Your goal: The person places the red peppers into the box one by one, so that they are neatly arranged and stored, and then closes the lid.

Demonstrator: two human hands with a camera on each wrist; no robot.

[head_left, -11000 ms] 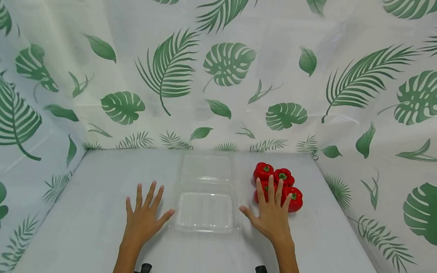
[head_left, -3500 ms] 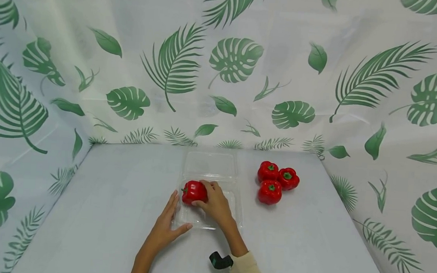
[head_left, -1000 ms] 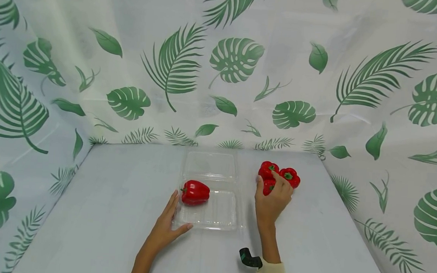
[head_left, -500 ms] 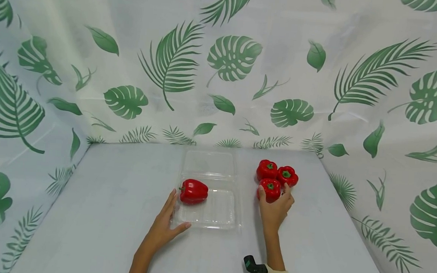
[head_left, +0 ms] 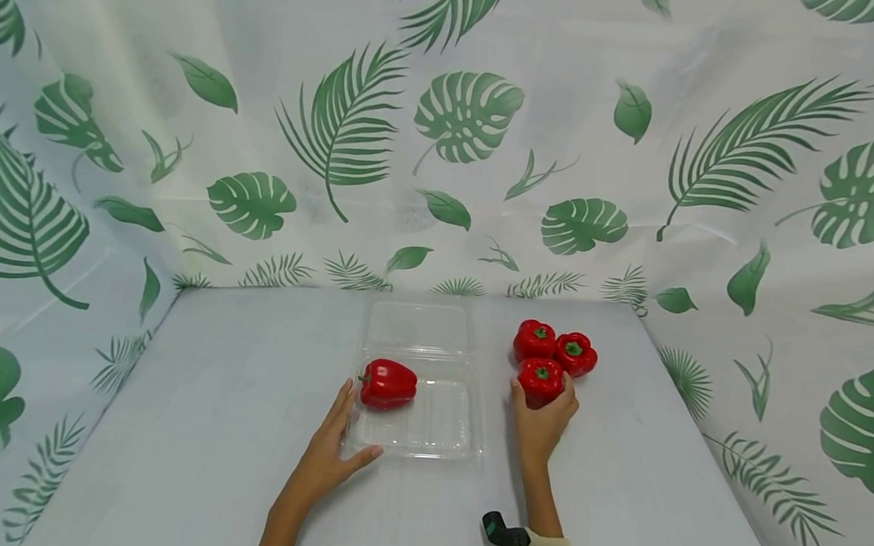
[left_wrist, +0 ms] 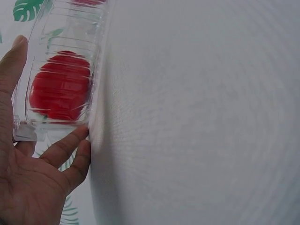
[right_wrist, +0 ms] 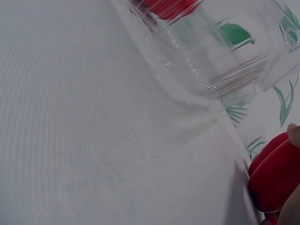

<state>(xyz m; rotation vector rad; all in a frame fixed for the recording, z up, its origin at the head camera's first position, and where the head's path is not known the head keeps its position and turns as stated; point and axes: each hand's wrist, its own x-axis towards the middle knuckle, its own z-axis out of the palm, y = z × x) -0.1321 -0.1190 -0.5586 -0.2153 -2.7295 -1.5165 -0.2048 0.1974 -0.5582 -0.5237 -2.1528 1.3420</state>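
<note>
A clear plastic clamshell container [head_left: 435, 423] lies with its lid folded back on the white table. One red bell pepper [head_left: 388, 384] rests on its side in the container's left part, stem pointing left. My left hand [head_left: 324, 458] lies along the container's left front corner, fingers straight against its wall, as the left wrist view also shows at the container [left_wrist: 58, 37]. With thumb and fingers on either side, my right hand [head_left: 543, 426] grips the front bell pepper [head_left: 540, 379] of a group of three at the right. In the right wrist view, a fingertip overlaps this pepper [right_wrist: 276, 173].
Two more red bell peppers, one at the back left [head_left: 534, 341] and one at the back right [head_left: 576, 354], stand close behind the gripped one. The lid [head_left: 419, 326] extends toward the leaf-printed curtain [head_left: 363, 252] at the table's [head_left: 251, 362] far edge.
The right hand earlier laid one pepper in the container and let go, then moved right to the group. Within the last second it has drawn back and closed around the front pepper. Left hand stays put.
</note>
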